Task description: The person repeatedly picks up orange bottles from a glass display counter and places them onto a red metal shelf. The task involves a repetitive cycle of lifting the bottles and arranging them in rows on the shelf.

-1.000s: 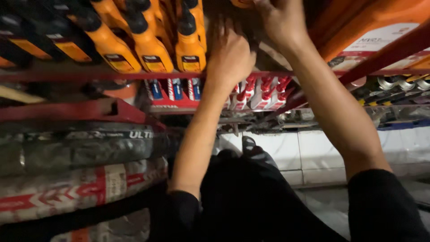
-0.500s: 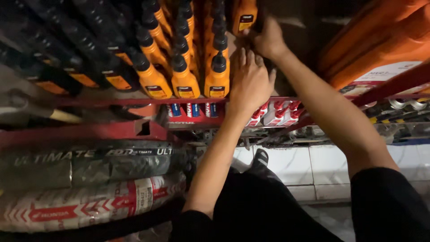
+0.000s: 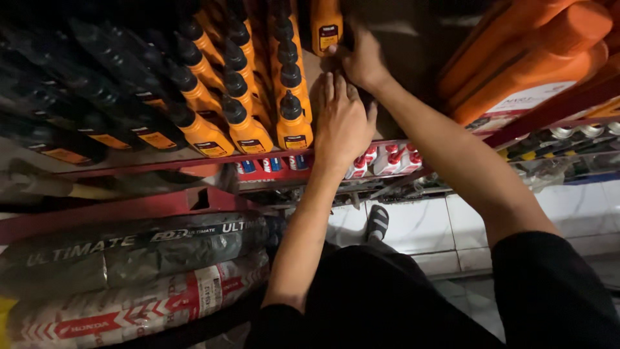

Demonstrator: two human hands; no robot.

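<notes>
Landmark: the red shelf rail (image 3: 194, 158) running across the frame.

Left hand (image 3: 341, 123): forearm comes up from below the rail, wrist crossing it, palm down on the shelf just above the rail. Fingers extended and held close together, pointing away toward the back of the shelf; thumb set slightly apart on the right side. It lies flat just right of the front orange bottle (image 3: 294, 123), near it; contact not clear. Not gripping anything that I can see.

Right hand (image 3: 361, 61): arm enters from lower right, crosses the rail at an angle, elbow bent, black sleeve at the upper arm. Hand sits further above the rail than the left one, deeper into the shelf. Fingers curled around the lower edge of a single orange bottle with a yellow label (image 3: 326, 26) at the back. Fingertips partly hidden in shadow, so exact pinch cannot be told, but the hand is closed on that bottle.

Above the rail, left of both hands: rows of orange bottles with black caps (image 3: 236, 110), then dark bottles (image 3: 97, 84) further left. Right of the hands: large orange jugs (image 3: 529, 71), tilted.

Just below the rail: small red-and-white bottles (image 3: 387, 158). Well below it, left: wrapped tyres (image 3: 135, 258). Below, centre: white tiled floor (image 3: 426, 226).
</notes>
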